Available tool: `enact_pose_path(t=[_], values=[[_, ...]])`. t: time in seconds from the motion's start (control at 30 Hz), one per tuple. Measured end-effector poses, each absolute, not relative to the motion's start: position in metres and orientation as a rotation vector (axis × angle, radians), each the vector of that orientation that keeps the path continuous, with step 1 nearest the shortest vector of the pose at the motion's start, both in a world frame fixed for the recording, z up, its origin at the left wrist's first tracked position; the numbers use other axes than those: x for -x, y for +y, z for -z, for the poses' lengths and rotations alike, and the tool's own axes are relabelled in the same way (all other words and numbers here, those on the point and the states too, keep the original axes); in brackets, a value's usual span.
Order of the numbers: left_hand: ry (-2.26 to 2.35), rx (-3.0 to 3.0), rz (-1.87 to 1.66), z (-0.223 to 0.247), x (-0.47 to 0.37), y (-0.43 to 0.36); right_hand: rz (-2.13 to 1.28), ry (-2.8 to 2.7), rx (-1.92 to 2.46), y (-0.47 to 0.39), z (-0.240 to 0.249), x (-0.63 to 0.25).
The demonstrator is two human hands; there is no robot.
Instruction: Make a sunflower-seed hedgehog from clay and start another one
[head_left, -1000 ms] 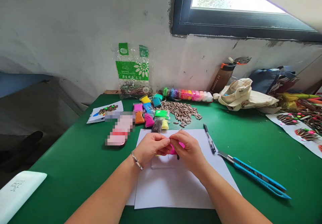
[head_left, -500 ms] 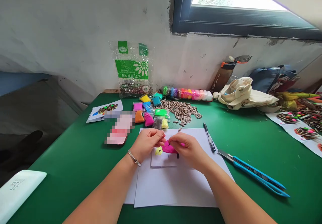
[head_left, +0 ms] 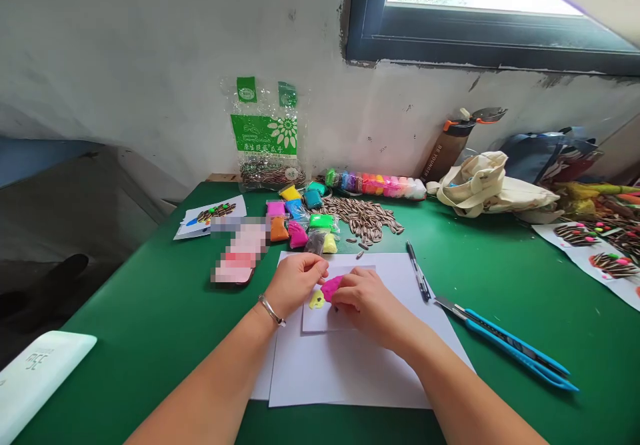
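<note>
Now the right hand point(head_left: 373, 308) sits lower over pink clay point(head_left: 329, 289), left hand point(head_left: 291, 285) beside it, both grips unclear.

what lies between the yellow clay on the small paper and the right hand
Pink clay, partly hidden by the right hand, lies beside the yellow clay in the head view.

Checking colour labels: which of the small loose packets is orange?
The orange packet, just below the violet-pink packet and left of the magenta packet in the picture. It's the only orange one among the loose packets.
</note>
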State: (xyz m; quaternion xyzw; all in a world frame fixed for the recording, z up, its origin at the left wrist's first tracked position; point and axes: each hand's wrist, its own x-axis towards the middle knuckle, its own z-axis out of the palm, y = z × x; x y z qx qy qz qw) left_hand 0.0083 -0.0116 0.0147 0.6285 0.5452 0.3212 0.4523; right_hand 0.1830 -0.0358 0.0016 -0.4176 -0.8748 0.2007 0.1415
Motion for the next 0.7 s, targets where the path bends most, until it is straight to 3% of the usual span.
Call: enact_pose_path(t=[0.7], values=[[1.385, -1.705, -0.716, -0.001, -0.008, -0.009, -0.506, -2.608, 1.209, -0.042, -0.005, -0.175]])
